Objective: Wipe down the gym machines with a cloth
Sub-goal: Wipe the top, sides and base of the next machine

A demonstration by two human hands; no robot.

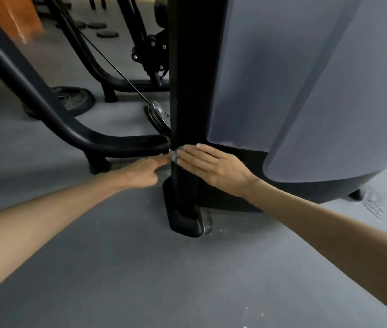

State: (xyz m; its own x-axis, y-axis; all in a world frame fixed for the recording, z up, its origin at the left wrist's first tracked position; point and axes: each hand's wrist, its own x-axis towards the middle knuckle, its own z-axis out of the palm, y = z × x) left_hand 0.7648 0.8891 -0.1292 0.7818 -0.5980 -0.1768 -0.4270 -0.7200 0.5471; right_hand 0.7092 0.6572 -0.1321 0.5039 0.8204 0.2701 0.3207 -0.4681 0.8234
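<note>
Cloth (175, 156), a grey sliver, sits low on the black upright post (187, 91) under the flat, straight-fingered right hand (213, 166); likely soft and limp, best palm-pressed; left hand (144, 170) reaches its edge, grip unclear.

The upright post (187, 91) is smooth, glossy black (metal, by its look); the shroud panel (282, 79) beside it is matt grey plastic; the floor (140, 268) is dull, finely grained grey
</note>
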